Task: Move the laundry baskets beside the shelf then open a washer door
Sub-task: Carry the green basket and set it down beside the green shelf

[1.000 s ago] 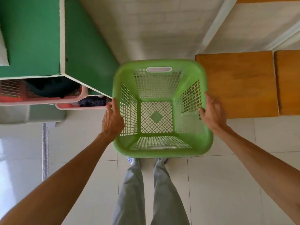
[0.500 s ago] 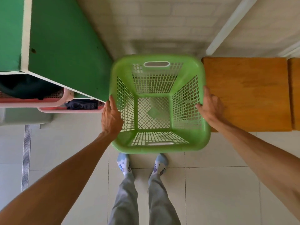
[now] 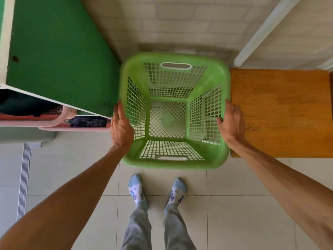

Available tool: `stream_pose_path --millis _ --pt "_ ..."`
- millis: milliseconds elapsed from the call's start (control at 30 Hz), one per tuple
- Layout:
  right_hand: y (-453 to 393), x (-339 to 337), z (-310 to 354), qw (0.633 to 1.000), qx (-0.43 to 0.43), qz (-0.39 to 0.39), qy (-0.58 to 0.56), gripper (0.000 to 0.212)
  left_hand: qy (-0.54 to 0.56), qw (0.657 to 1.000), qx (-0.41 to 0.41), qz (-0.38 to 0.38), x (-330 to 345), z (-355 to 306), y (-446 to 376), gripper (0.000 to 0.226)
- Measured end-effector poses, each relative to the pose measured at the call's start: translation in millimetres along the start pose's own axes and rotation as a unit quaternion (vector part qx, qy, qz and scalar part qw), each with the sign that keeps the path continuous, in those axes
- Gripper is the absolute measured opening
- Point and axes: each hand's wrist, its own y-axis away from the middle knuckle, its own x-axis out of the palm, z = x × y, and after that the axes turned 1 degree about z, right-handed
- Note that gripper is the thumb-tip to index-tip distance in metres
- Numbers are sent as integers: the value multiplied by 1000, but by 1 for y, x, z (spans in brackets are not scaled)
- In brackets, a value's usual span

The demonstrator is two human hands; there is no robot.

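Note:
An empty green mesh laundry basket (image 3: 173, 164) sits low in front of me, between the green shelf (image 3: 59, 51) on its left and a wooden bench (image 3: 279, 112) on its right. My left hand (image 3: 121, 129) grips the basket's left rim. My right hand (image 3: 231, 121) grips its right rim. Whether the basket rests on the tiled floor or hangs just above it, I cannot tell. No washer is in view.
Two pink baskets (image 3: 59, 123) with dark clothes sit inside the shelf at the left. A white brick wall (image 3: 171, 24) stands just behind the green basket. A floor drain strip (image 3: 24, 181) runs at the far left. My socked feet (image 3: 137, 188) stand on the tiles.
The green basket has gone down and forward into the gap between shelf and bench, closer to the wall. Both hands stayed on its side rims.

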Motion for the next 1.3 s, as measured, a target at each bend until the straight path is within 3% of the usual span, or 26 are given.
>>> stream_pose_path --millis 267,433,700,967,1167,1300 --pt "1 15 9 1000 16 6 15 53 31 999 -3 -21 8 7 3 69" --pt "-5 17 12 1000 -4 23 -14 56 47 998 -44 -21 18 15 13 65" --pt "-10 12 16 999 15 21 28 49 70 996 -22 -54 18 9 3 60" --pt "-14 11 20 996 9 71 52 46 71 997 -23 2 19 13 -2 65" --pt "-11 13 20 993 -4 78 85 54 -25 997 -35 62 21 15 6 88" --pt "-10 18 25 991 0 70 110 59 -56 996 -33 61 23 4 6 86"
